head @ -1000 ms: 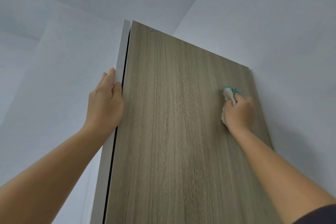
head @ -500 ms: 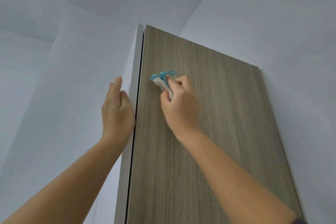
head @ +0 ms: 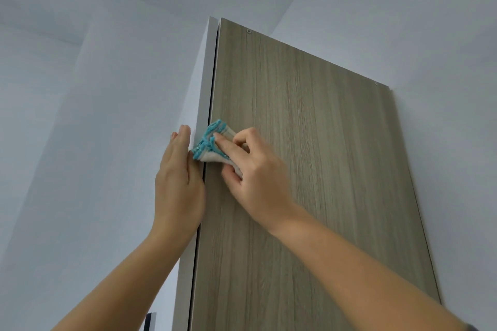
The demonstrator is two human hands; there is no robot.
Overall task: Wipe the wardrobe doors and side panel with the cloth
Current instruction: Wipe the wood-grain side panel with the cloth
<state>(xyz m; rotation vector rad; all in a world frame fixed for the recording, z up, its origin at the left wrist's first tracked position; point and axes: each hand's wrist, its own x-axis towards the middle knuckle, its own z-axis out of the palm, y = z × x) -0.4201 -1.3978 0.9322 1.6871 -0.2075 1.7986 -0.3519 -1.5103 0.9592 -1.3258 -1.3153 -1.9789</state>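
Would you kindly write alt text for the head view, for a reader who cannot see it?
A person's right hand presses a white cloth with teal edging against the left edge of a wood-grain wardrobe panel, seen from below. The left hand lies flat against the white door edge.

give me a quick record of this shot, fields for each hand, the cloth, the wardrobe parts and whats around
side panel: wood grain, two small fixings near its top edge
white door: seen edge-on, left of the side panel, with a dark gap between them
cloth: white with teal trim, bunched, at the side panel's left edge
right hand: pinches the cloth against the side panel
left hand: fingers straight, flat on the white door, beside the cloth
surroundings: pale wall
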